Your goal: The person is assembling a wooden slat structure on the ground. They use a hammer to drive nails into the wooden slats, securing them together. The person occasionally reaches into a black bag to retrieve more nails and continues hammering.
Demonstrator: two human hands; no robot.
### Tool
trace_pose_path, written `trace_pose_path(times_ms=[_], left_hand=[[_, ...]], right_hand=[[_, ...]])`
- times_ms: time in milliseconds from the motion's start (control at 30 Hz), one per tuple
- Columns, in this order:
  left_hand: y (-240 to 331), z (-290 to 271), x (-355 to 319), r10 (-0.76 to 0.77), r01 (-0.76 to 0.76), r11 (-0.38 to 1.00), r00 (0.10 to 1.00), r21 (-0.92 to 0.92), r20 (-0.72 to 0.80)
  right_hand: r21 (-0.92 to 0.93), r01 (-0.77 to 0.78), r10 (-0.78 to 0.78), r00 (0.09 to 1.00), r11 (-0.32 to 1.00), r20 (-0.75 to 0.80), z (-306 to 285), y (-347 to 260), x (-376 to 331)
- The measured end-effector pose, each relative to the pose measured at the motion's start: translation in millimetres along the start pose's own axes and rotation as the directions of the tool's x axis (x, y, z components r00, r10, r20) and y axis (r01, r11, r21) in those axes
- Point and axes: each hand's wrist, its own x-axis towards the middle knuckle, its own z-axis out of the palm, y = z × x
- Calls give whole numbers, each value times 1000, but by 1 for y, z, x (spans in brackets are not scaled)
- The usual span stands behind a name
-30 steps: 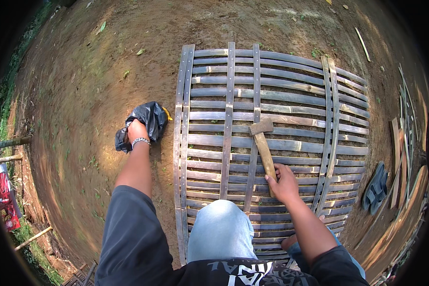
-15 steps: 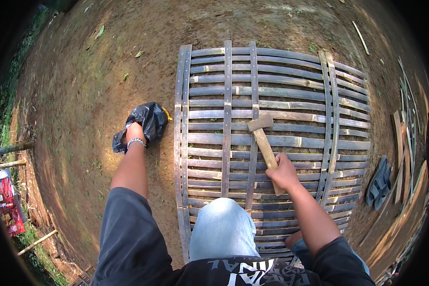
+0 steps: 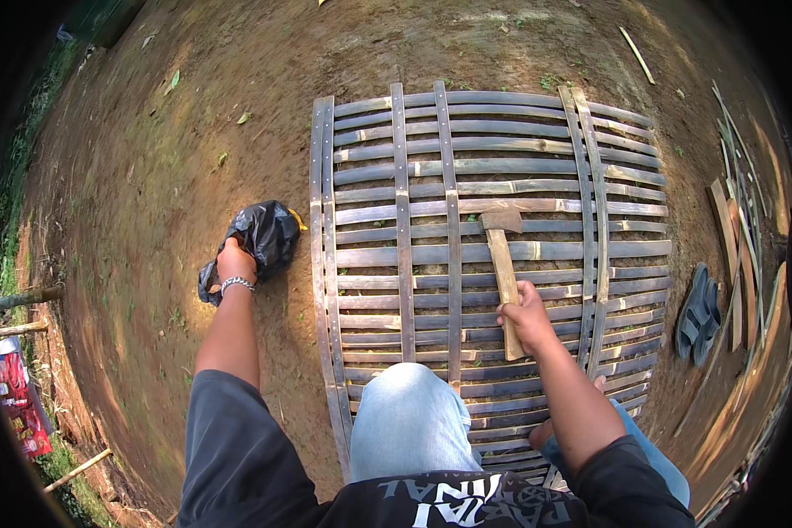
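My right hand (image 3: 526, 317) is closed round the wooden handle of a hatchet (image 3: 504, 264), near its lower end. The dark metal head points away from me, over a slatted bamboo panel (image 3: 537, 252) lying on the ground. Off the panel's left side, a crumpled black plastic bag (image 3: 271, 236) rests on the soil, with a bit of yellow at its right edge. My left hand (image 3: 235, 261), with a chain bracelet at the wrist, reaches into the bag's opening. The bag hides its fingers, so I cannot see what they grip.
My jeans-covered knee (image 3: 411, 409) is over the panel's near part. Dark sandals (image 3: 698, 315) lie to the right, beside wooden planks (image 3: 737, 264) and thin sticks. Poles (image 3: 22, 300) and a red printed sheet (image 3: 19, 396) are at the far left. Bare soil surrounds the panel.
The hatchet has swung more upright, its head shifting right over the slats. The whole view has shifted slightly; my left hand stays at the bag.
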Motion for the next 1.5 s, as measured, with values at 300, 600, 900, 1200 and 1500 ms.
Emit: trace_pose_path(times_ms=[300,600,900,1200,1500], left_hand=[[-10,-22,1,104,-116,985,990,-130,-92],[122,-12,-131,222,-200,146,961,-969,-165],[256,102,-223,261,17,241,962,-970,81],[270,116,-230,225,-330,547,943,-769,-245],[281,125,-236,186,-373,671,921,-641,-342]], right_hand=[[-90,1,1,1000,996,26,-13,2,-6],[-40,-116,116,993,992,5,-12,15,-13],[15,-110,110,994,994,21,0,14,-14],[23,-125,124,990,992,60,-14,17,-11],[17,-144,143,987,989,76,-16,17,-8]])
